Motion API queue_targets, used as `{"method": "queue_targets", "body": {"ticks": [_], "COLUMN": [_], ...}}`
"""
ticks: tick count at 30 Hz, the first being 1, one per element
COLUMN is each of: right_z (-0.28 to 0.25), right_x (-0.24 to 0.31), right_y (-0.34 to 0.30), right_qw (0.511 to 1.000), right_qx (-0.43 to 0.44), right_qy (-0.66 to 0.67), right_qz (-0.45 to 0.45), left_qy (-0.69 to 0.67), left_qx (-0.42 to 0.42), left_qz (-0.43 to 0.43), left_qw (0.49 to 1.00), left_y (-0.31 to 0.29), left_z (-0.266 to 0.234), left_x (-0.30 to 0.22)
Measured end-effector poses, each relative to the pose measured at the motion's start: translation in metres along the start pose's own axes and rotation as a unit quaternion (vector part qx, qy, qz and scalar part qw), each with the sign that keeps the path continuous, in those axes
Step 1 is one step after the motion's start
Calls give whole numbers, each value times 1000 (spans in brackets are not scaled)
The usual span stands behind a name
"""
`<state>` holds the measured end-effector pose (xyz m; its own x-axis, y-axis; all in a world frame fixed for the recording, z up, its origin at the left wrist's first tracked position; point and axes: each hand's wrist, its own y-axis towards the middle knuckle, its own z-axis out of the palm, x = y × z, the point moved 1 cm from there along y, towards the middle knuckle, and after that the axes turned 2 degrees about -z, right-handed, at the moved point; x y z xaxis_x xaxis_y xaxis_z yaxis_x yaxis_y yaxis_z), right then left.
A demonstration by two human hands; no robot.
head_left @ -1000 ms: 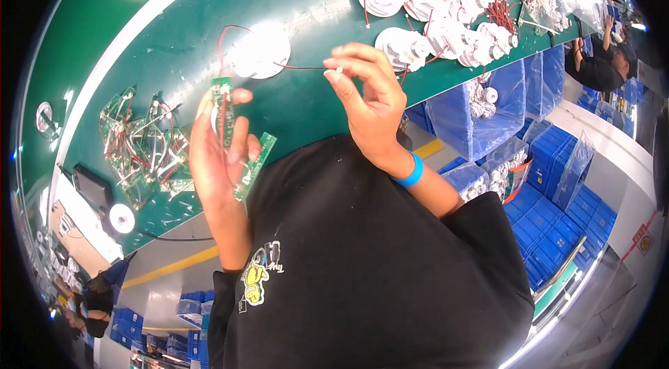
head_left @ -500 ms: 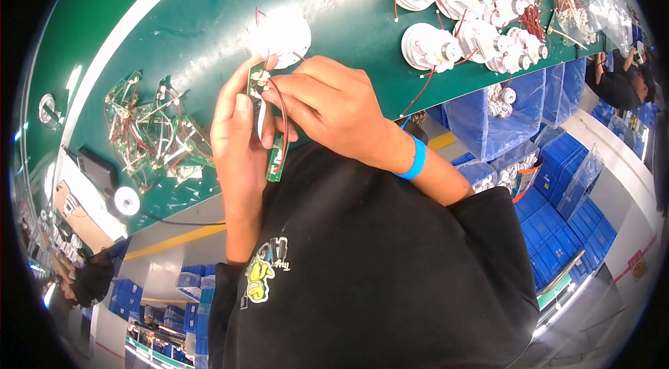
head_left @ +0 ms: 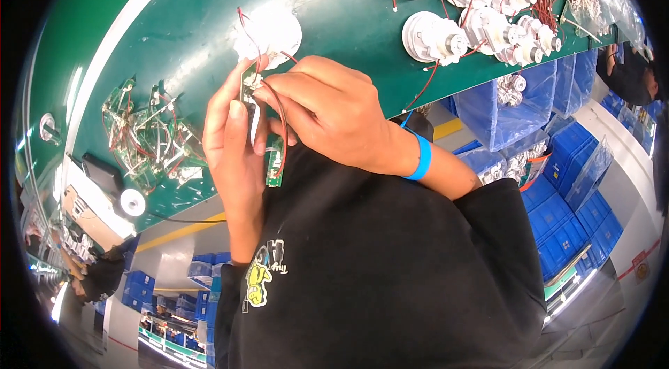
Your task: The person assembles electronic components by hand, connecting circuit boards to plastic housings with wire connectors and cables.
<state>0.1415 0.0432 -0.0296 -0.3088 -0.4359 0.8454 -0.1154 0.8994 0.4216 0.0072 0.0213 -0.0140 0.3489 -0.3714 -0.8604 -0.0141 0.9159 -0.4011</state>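
A narrow green circuit board (head_left: 276, 168) stands upright in my left hand (head_left: 228, 139), whose fingers close around it. A white flat cable (head_left: 255, 122) and a dark red wire (head_left: 283, 114) run along the board. My right hand (head_left: 327, 101), with a blue band at the wrist, pinches at the white connector (head_left: 254, 81) near the board's upper end. What sits between those fingertips is too small to make out fully. Just beyond my hands lies a round white motor unit (head_left: 282, 33) with red wires, partly hidden by my left fingers.
To the left lies a tangled pile of green circuit boards (head_left: 150, 132) with wires. Several white motor units (head_left: 435, 38) stand at the far right beside red wires. Blue lined bins (head_left: 502, 108) sit below the table's right edge. A white disc (head_left: 132, 202) lies near the left edge.
The view has shifted slightly, so the surroundings sit a little differently. Both hands keep their hold on the board and connector, with only small finger movement.
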Motion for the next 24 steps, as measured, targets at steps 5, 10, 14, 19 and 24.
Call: {"method": "queue_targets", "body": {"ticks": [5, 10, 14, 19, 24], "right_z": [-6, -6, -8, -8, -9], "right_x": [1, 3, 5, 7, 4], "right_y": [1, 0, 3, 5, 4], "right_qw": [999, 998, 993, 971, 982], "right_qx": [44, 48, 63, 89, 78], "right_qy": [-16, -13, 40, 104, 91], "right_qz": [21, 31, 96, 197, 143], "left_qy": [80, 70, 108, 111, 82], "left_qx": [-10, -7, -60, -28, -39], "left_qz": [-31, -28, -36, -35, -19], "left_qw": [996, 997, 992, 993, 996], "left_y": [-3, -3, -5, -4, -5], "left_z": [1, 1, 12, 2, 8], "left_x": [-8, -4, -10, -5, -4]}}
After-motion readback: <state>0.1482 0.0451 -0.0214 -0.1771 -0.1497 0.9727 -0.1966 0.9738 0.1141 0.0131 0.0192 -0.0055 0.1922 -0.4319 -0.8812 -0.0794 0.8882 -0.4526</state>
